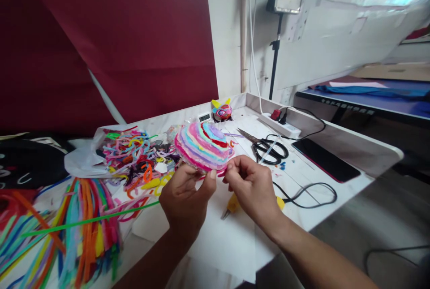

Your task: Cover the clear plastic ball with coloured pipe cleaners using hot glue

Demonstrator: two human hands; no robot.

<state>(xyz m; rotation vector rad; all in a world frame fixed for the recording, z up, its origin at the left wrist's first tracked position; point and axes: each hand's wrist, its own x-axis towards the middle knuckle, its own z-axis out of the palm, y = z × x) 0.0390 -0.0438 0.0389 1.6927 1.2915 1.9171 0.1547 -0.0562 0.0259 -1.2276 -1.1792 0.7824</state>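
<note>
Both hands hold a dome-shaped coil of striped pipe cleaners point(203, 145) in pink, yellow, blue and red above the white table point(352, 145). My left hand point(186, 197) grips its lower left rim, thumb pressed on the edge. My right hand point(250, 186) pinches the lower right rim, where a pink strand sticks out. A long green pipe cleaner point(87, 222) lies on the table and runs behind my left hand.
Loose pipe cleaners point(67, 230) lie at left, a plastic bag of cut pieces point(131, 154) behind. Black scissors point(267, 148), a phone point(325, 160), a power strip point(280, 124), a yellow glue gun point(235, 204) with black cable and a small finished figure point(221, 110) are at right.
</note>
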